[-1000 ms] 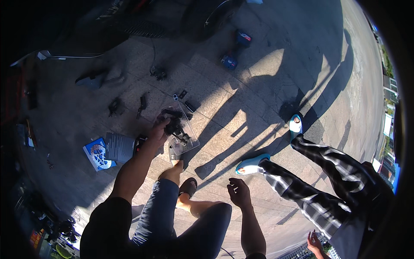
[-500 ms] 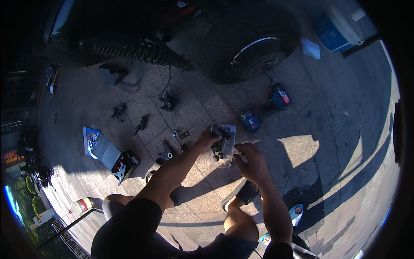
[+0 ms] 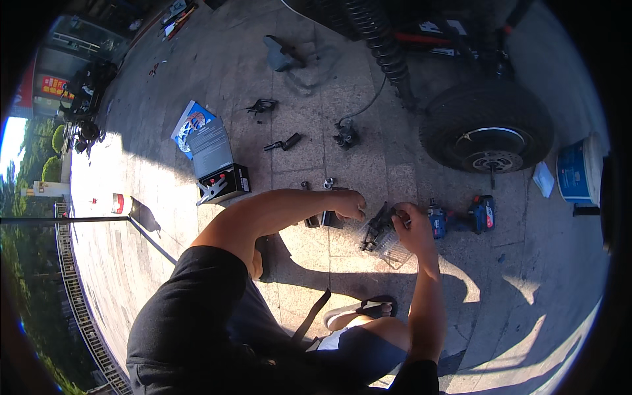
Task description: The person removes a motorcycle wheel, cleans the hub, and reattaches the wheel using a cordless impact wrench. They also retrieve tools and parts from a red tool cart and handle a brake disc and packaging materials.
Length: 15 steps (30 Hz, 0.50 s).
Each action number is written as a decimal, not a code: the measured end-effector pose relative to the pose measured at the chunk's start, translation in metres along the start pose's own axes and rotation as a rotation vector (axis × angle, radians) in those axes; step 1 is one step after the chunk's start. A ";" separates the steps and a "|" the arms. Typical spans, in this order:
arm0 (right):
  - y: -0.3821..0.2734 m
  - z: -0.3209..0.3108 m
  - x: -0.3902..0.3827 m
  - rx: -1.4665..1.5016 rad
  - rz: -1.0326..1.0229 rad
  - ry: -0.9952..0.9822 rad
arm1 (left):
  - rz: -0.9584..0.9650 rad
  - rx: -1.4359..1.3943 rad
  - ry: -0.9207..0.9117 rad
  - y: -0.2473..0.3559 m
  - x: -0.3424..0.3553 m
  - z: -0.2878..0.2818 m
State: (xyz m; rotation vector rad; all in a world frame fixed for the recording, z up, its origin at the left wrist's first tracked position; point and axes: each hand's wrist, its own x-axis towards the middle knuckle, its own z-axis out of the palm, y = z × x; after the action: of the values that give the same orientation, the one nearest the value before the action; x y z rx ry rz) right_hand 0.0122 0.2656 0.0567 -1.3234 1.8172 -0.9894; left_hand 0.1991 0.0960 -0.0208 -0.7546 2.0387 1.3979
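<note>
Parts [image 3: 375, 232], black ones, sit in a clear tray [image 3: 395, 257] on the paving. Right hand [image 3: 413, 229] has fingers curled at them, can't tell if it's gripping; left hand [image 3: 350, 205] is half curled nearby, grip unclear too. Blue tool [image 3: 484, 214] right, wheel [image 3: 461, 122] beyond.

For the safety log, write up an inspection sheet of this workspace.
Surface: stone paving, part sunlit, part shaded.
Work things: clear plastic tray; black metal parts in or over it, unclear which.
Clutter: open carton, blue cordless power tool, grey-black part.
Hands: left hand apart from the black metal parts, fingers bent; right hand at them, grip unclear.
Cables: one dark cable, leading to a black component.
Surroundings: tyred wheel, coil spring, blue-and-white bucket.
</note>
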 end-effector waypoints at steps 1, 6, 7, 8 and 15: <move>0.010 0.003 -0.006 -0.019 0.013 0.023 | 0.029 0.150 0.066 -0.005 -0.008 -0.005; 0.043 0.010 -0.034 -0.143 0.105 -0.245 | 0.121 0.333 0.178 -0.032 -0.020 -0.011; 0.049 0.010 -0.032 -0.122 0.126 -0.301 | 0.156 0.447 0.170 -0.038 -0.013 -0.011; 0.054 0.010 -0.028 -0.183 0.031 -0.299 | 0.150 0.501 0.156 -0.043 -0.002 -0.011; 0.060 -0.005 0.030 -0.445 -0.074 -0.379 | 0.219 0.233 0.453 -0.006 0.106 -0.013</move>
State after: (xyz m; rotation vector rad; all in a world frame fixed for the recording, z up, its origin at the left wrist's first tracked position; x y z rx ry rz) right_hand -0.0274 0.2492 0.0046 -1.7173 1.7522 -0.3349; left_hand 0.1282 0.0674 -0.0958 -0.8203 2.6498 1.1417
